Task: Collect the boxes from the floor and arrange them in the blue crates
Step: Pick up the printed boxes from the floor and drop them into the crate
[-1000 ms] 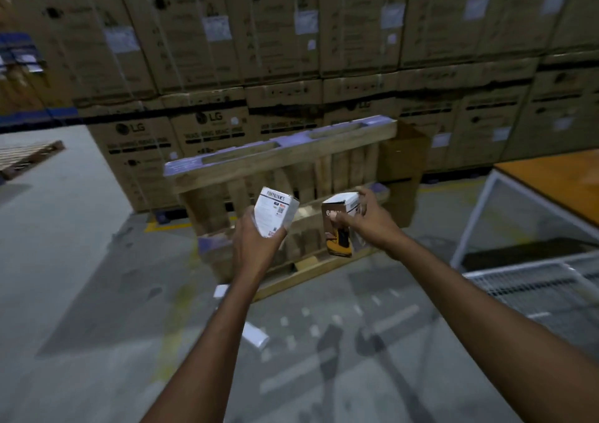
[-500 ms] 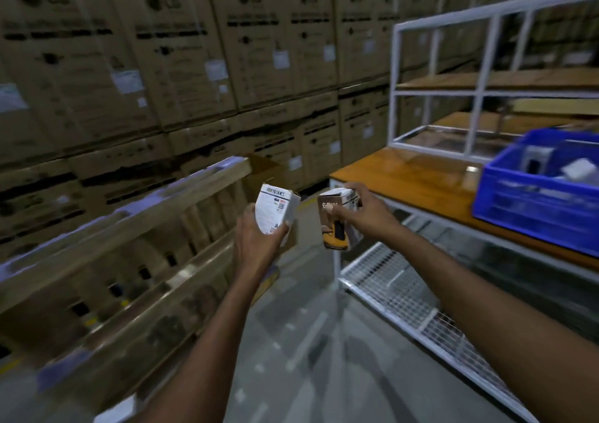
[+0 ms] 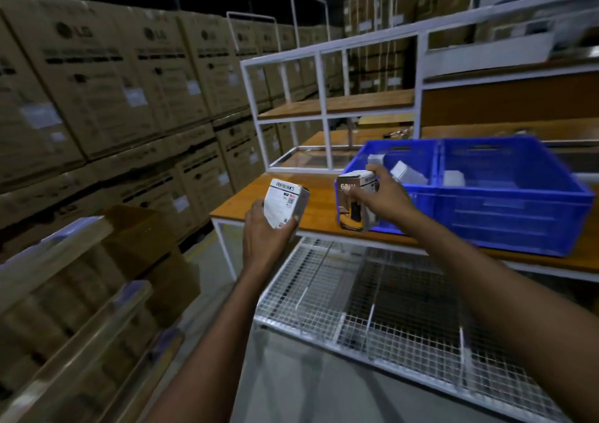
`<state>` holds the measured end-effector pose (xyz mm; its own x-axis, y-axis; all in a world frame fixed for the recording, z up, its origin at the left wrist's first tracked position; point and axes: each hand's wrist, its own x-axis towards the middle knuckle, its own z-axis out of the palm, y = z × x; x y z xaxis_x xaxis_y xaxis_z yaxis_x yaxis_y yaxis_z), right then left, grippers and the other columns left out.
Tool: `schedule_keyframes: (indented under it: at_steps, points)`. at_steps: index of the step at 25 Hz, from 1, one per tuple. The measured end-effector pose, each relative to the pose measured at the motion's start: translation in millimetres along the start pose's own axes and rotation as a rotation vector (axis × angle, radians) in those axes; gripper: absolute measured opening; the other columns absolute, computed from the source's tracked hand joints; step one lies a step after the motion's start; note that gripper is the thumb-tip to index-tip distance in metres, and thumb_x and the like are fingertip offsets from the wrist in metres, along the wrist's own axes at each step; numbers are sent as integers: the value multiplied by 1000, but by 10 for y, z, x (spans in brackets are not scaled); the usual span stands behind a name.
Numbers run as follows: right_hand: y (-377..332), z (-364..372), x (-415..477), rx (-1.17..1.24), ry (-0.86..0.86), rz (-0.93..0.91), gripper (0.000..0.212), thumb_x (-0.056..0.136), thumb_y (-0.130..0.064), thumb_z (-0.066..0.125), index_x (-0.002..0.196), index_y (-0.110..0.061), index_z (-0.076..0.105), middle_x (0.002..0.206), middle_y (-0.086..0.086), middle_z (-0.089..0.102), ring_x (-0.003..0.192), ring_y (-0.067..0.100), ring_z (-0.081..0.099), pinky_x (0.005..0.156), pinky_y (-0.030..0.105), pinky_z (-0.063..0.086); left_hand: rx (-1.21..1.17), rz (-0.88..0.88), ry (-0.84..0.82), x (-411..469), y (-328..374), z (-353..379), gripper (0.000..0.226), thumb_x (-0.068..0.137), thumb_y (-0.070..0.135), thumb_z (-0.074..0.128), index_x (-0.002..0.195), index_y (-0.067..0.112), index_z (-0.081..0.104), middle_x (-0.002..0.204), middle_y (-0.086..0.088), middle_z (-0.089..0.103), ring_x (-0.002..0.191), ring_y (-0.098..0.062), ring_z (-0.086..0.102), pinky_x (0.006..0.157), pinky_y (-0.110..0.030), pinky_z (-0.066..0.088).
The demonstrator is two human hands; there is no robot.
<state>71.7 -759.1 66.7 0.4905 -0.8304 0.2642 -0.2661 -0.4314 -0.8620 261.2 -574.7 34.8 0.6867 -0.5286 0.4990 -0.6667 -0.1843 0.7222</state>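
Observation:
My left hand grips a small white box from below, held upright in front of the table's left end. A brown box with a yellow-and-black picture is gripped by its top in my right hand, just in front of the left blue crate. That crate stands on the wooden table and holds a few white boxes. Touching its right side is a second blue crate with one white box inside.
A white wire-mesh shelf sits under the table. A white metal shelving frame stands on the table behind the crates. Stacked large cardboard cartons line the left side, with a wooden pallet on edge before them.
My view has swung right, from the pallet to the table and crates. Both hands keep their boxes and now sit nearer the left crate.

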Motion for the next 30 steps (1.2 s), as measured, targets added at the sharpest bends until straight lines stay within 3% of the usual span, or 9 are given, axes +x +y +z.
schedule_keyframes:
  at_steps: [3, 8, 11, 17, 21, 26, 30]
  points:
    - [265, -477, 452, -24, 55, 16, 78, 83, -64, 70, 148, -36, 37, 136, 2, 61, 121, 28, 60, 98, 52, 54, -53, 38, 2, 336, 301, 671, 67, 77, 47, 81, 131, 20, 53, 124, -3, 58, 111, -24, 58, 83, -38, 51]
    - [556, -1013, 1157, -34, 109, -2, 70, 88, -56, 70, 146, -34, 37, 118, -6, 55, 110, 21, 59, 91, 52, 57, -126, 59, 9, 895, 755, 1592, 73, 75, 41, 82, 138, 18, 52, 129, -5, 59, 121, -23, 54, 91, -31, 45]
    - [672, -1141, 1546, -48, 146, 10, 73, 86, -58, 72, 146, -33, 38, 121, -5, 58, 110, 22, 61, 89, 52, 58, -143, 56, -23, 1150, 893, 1958, 77, 75, 43, 81, 141, 21, 49, 131, -5, 58, 123, -23, 55, 92, -32, 47]
    - [1059, -1040, 2337, -115, 239, 100, 91, 67, -73, 70, 144, -36, 38, 127, 0, 60, 111, 26, 63, 85, 54, 59, -65, 51, -95, 1885, 851, 2657, 75, 81, 55, 76, 141, 21, 46, 135, -3, 54, 123, -24, 56, 84, -34, 45]
    - [1315, -895, 2850, -180, 281, 186, 83, 75, -63, 75, 144, -33, 40, 130, 4, 60, 113, 28, 62, 92, 51, 57, -40, 82, -135, 2402, 640, 3107, 74, 80, 63, 72, 138, 23, 48, 134, -4, 58, 120, -27, 58, 89, -43, 52]
    - [1586, -721, 3303, -207, 317, 267, 88, 76, -61, 77, 149, -30, 38, 142, 6, 54, 125, 31, 57, 98, 52, 53, -21, 77, -251, 2901, 444, 3597, 72, 80, 61, 73, 136, 23, 50, 130, -6, 60, 117, -29, 59, 76, -35, 43]
    - [1705, -623, 3594, -268, 316, 289, 86, 81, -60, 75, 151, -27, 38, 145, 5, 52, 128, 30, 55, 97, 44, 51, 9, 37, -320, 3106, 311, 3937, 71, 80, 62, 72, 132, 18, 51, 128, -8, 60, 117, -32, 59, 77, -36, 43]
